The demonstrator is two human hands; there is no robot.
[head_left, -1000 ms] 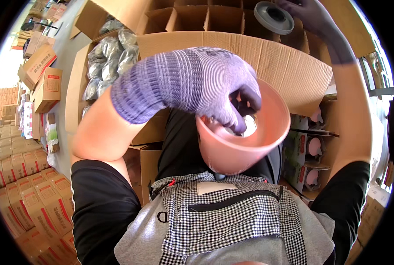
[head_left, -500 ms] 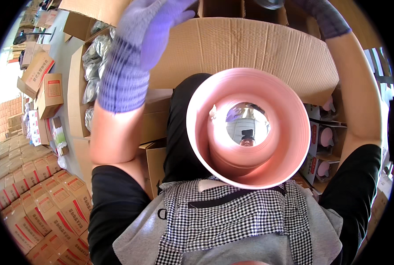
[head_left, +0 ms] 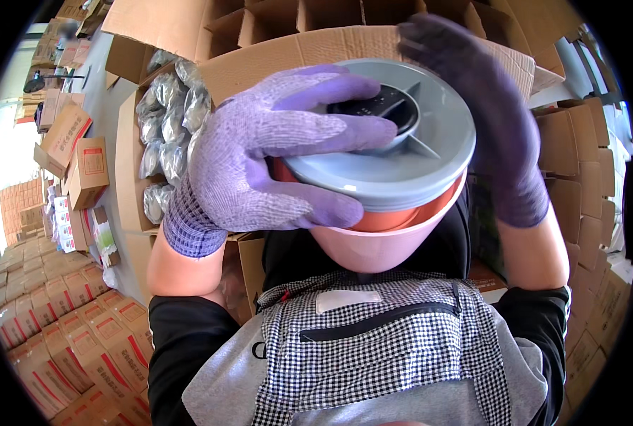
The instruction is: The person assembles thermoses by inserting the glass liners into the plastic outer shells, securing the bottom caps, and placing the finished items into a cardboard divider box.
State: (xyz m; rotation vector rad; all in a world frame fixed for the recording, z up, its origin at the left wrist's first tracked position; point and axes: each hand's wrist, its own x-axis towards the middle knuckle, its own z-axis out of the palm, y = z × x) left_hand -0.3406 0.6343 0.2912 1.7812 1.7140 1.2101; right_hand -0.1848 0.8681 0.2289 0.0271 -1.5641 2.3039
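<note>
- My left hand (head_left: pixel 259 163), in a purple knit glove, is spread over the grey lid (head_left: pixel 394 135): fingers lie across its top and thumb side presses its rim, so it is grasping the lid against the pink pot (head_left: pixel 380 245).
- My right hand (head_left: pixel 494 128), gloved the same, lies flat against the far side of the lid; it looks blurred, and I cannot tell whether it grips or only steadies.
- The pot is held up close in front of my chest, above my checked apron (head_left: pixel 373 348), with the lid sitting on its mouth and an orange band showing between the two.
- I judge both parts to be stiff moulded plastic, light for their bulk, and smooth enough to slip, though the knit gloves should help.
- The lid's raised ribs and dark centre recess give my fingers something to bear on; the rim is the sure place to hold.
- The pot tapers downward, so I think a hold under its flared lip is safer than on its wall.
- Open cardboard boxes (head_left: pixel 188 28) stand beyond, one holding silvery bags (head_left: pixel 164 121).
</note>
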